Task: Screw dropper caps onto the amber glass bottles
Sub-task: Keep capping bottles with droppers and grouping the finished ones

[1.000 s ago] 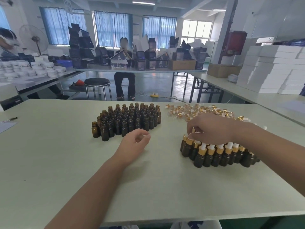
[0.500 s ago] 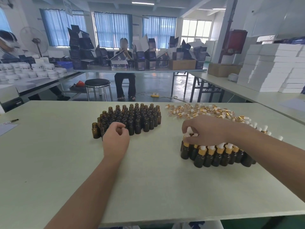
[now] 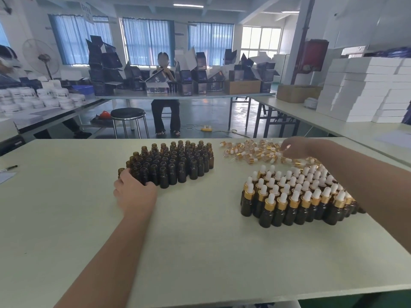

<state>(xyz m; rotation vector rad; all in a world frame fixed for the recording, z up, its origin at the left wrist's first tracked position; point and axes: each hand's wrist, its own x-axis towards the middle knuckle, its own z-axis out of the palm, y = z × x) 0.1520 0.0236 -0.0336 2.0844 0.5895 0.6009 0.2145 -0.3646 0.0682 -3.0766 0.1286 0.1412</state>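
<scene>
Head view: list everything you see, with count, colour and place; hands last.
uncapped bottles: dozens, amber, table centre-left cluster
capped bottles: dozens, amber with gold-white droppers, table right cluster
loose caps: a pile, gold and white, behind the capped bottles
table: one, pale green, foreground
pen: one, dark, table's left edge
stool: one, black, beyond the table
white boxes: stacks, right background
jars: many, white, left background
left hand: one, curled round a corner uncapped bottle
right hand: one, in the loose caps, grip blurred

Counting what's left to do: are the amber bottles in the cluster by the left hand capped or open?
Open: the cluster of small amber glass bottles shows bare necks, with no dropper cap on any bottle in view.
</scene>
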